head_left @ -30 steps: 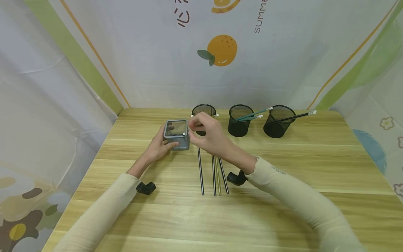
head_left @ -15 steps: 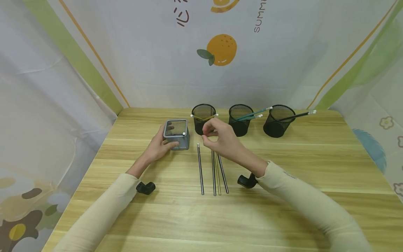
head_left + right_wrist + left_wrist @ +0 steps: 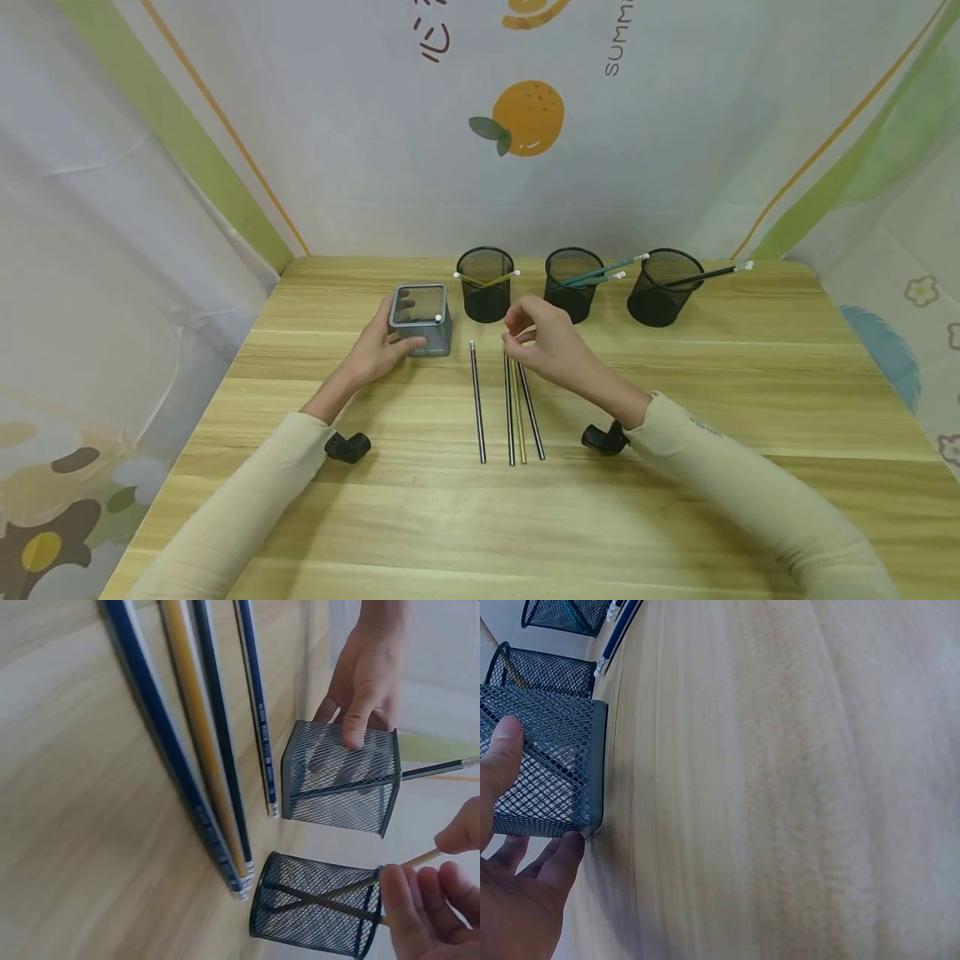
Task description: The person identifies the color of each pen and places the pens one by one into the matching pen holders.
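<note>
My left hand (image 3: 377, 348) grips a grey square mesh pen holder (image 3: 440, 336), thumb on its front and fingers round the far side. One dark pencil (image 3: 442, 770) with a white eraser leans inside the holder. My right hand (image 3: 551, 340) is over the eraser ends of the pencils on the table, thumb and fingers bent and apart with nothing between them. Below that hand lie a yellow pencil (image 3: 518, 408) and two dark blue pencils, close together. Another dark blue pencil (image 3: 477, 404) lies a little to their left.
Along the back stand three round black mesh cups: the left cup (image 3: 487, 307) with yellow pencils, the middle cup (image 3: 567, 310) with green ones, the tilted-looking right cup (image 3: 654, 308) with black ones. Black wrist-worn pieces (image 3: 348, 447) show beside the sleeves. A printed curtain (image 3: 637, 167) hangs behind.
My right hand has moved right and slightly toward me, away from the square holder to above the pencil ends. The left hand and holder have stayed put.
</note>
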### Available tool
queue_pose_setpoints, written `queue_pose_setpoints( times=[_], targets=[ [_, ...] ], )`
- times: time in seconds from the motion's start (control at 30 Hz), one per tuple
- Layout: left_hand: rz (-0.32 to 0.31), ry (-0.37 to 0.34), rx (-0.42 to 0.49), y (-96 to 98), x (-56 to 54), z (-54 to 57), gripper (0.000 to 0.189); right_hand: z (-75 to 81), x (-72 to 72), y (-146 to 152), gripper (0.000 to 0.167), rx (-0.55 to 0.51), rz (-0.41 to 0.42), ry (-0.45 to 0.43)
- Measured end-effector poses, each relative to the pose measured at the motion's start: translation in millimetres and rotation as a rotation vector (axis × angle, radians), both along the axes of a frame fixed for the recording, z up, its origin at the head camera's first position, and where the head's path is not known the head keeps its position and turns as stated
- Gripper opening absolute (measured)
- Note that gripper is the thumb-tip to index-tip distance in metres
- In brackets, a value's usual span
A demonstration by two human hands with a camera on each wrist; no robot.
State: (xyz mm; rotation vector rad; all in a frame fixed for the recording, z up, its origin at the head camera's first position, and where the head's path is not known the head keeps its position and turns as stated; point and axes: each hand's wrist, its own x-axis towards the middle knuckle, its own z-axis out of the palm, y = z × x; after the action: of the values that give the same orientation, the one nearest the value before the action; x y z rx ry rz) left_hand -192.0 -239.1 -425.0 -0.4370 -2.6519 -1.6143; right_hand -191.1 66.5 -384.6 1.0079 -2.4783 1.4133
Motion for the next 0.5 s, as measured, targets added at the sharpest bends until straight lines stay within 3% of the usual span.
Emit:
queue_pose_setpoints(
  times=[0.23, 0.5],
  targets=[
    [0.005, -0.009, 0.001, -0.5, 0.2, 0.0, 0.09, -5.1, -0.2, 5, 0.016, 0.126, -0.035, -0.111],
    [0.012, -0.003, -0.003, 1.1, 1.4, 2.9, 0.089, -12.2, -0.1, 8, 0.022, 0.265, -0.054, -0.141]
  ],
)
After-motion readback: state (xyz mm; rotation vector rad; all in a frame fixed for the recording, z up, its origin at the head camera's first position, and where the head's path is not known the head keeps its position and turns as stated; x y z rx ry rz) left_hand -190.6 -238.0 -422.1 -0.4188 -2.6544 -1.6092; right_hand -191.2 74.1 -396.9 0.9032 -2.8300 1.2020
